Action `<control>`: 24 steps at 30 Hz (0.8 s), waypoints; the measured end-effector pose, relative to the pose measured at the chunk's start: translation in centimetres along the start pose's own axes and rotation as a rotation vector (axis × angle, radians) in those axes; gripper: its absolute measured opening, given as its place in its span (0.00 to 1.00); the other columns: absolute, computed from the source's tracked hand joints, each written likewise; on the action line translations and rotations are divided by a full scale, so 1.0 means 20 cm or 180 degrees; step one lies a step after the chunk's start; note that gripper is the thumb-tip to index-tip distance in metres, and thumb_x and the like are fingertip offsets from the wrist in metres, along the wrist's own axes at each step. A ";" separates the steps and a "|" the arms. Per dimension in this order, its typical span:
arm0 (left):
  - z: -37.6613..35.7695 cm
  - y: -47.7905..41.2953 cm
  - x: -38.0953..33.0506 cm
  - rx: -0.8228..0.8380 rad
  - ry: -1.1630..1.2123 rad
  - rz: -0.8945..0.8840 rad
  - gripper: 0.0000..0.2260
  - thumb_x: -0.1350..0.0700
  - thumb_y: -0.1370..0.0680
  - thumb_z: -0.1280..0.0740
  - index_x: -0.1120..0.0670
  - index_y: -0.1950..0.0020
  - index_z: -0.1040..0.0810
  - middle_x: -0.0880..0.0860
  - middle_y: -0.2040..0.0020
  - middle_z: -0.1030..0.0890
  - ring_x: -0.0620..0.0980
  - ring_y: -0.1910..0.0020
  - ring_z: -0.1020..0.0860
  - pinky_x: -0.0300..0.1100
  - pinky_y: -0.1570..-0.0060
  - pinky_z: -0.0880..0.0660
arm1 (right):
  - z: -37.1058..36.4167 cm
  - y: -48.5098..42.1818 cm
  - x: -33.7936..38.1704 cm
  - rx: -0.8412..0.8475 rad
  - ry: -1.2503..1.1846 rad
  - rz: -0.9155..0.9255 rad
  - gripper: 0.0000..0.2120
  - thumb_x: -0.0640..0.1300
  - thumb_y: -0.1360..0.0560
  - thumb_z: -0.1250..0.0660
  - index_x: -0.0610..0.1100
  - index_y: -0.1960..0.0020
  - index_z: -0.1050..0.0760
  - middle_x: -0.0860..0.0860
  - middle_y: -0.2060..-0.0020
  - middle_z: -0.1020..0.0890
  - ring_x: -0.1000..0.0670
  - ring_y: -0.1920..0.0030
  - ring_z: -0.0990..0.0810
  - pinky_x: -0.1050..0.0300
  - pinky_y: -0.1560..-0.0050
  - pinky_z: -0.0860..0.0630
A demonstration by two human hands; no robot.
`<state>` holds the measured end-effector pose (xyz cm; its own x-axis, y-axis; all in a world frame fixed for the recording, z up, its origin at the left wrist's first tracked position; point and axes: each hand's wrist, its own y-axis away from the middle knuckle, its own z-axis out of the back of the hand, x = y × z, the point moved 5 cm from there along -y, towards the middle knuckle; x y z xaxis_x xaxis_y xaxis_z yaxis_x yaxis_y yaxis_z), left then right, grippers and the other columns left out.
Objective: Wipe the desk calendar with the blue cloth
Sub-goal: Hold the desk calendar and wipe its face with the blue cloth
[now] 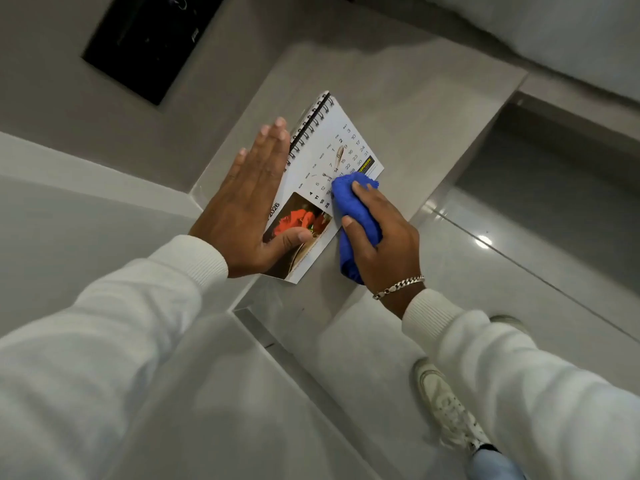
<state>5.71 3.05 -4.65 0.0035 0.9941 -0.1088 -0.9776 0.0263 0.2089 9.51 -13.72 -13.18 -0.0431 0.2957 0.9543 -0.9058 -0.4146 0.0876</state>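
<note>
- One desk calendar (332, 161) lies flat on a grey ledge (415, 109), with its black spiral binding along the far-left edge. The open page shows a grid of dates, the year 2026, and one photo of a red flower at the near end.
- One blue cloth (353, 216) is bunched into a wad. It rests partly on the near-right part of the calendar page, over the lower date rows, and partly hangs off the page's right edge.
- Two bare hands are in view, both coming from white ribbed sleeves (194, 258).
- The left hand (249, 202) is spread flat with its fingers together and straight. The palm presses on the calendar's left side and the ledge beside it. Its thumb lies across the flower photo.
- The right hand (384, 237) is curled closed around the blue cloth, thumb and one finger on top of the wad, pressing it down on the page. One silver chain bracelet (398, 287) circles this wrist.
- The calendar lies between the two hands, touched by both: left hand on its left side, right hand with the cloth on its right side.
- One dark rectangular panel (149, 43) is set in the grey wall at the upper left, well apart from the calendar.
- Two white shoes show on the glossy tiled floor (502, 244) at the lower right; the nearer white shoe (446, 403) is clear, the farther one is mostly hidden behind the right sleeve.
</note>
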 end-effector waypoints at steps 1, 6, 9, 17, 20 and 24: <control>0.00 0.00 0.00 -0.0025 0.0025 -0.0017 0.46 0.30 0.26 0.45 0.56 0.21 0.61 0.56 0.19 0.57 0.51 0.20 0.59 0.57 0.22 0.53 | -0.03 0.01 0.00 0.0039 0.0008 -0.0020 0.21 0.43 0.22 0.35 0.43 0.30 0.31 0.46 0.31 0.26 0.46 0.29 0.31 0.48 0.28 0.34; -0.01 -0.01 0.02 -0.0046 0.0110 -0.0027 0.47 0.29 0.27 0.45 0.56 0.21 0.61 0.56 0.19 0.57 0.50 0.20 0.59 0.56 0.22 0.54 | -0.15 0.07 0.02 0.0308 0.0004 -0.0162 0.21 0.45 0.22 0.36 0.45 0.29 0.32 0.46 0.29 0.29 0.46 0.29 0.31 0.51 0.28 0.35; -0.01 -0.01 0.02 -0.0057 0.0088 -0.0027 0.47 0.29 0.27 0.45 0.57 0.21 0.61 0.56 0.19 0.57 0.51 0.20 0.59 0.55 0.22 0.55 | -0.15 0.08 0.01 0.0420 -0.0014 -0.0120 0.21 0.45 0.22 0.36 0.46 0.30 0.31 0.45 0.30 0.28 0.45 0.29 0.31 0.49 0.28 0.33; -0.01 -0.01 0.02 -0.0076 0.0171 0.0035 0.46 0.29 0.27 0.46 0.54 0.21 0.60 0.55 0.19 0.56 0.49 0.20 0.59 0.50 0.22 0.56 | -0.05 -0.06 0.03 -0.0557 -0.0141 -0.0199 0.20 0.40 0.24 0.34 0.40 0.32 0.29 0.41 0.34 0.25 0.43 0.31 0.28 0.46 0.29 0.31; -0.01 -0.01 0.01 -0.0083 0.0183 0.0030 0.46 0.29 0.27 0.47 0.55 0.21 0.60 0.55 0.19 0.56 0.50 0.20 0.58 0.52 0.22 0.55 | -0.10 -0.01 0.03 -0.0324 -0.0152 -0.0252 0.21 0.40 0.23 0.34 0.40 0.31 0.30 0.42 0.32 0.26 0.43 0.30 0.29 0.47 0.29 0.32; -0.01 -0.01 0.01 -0.0086 0.0156 0.0019 0.45 0.29 0.27 0.47 0.55 0.21 0.60 0.56 0.19 0.56 0.50 0.20 0.58 0.55 0.22 0.54 | -0.16 0.08 0.02 0.0051 -0.0188 -0.0238 0.21 0.41 0.23 0.35 0.44 0.30 0.30 0.45 0.30 0.27 0.46 0.29 0.31 0.51 0.28 0.34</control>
<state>5.92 3.24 -4.83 -0.0121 0.9878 -0.1551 -0.9829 0.0167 0.1834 6.66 -11.39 -13.52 0.0498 0.2752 0.9601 -0.8986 -0.4072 0.1633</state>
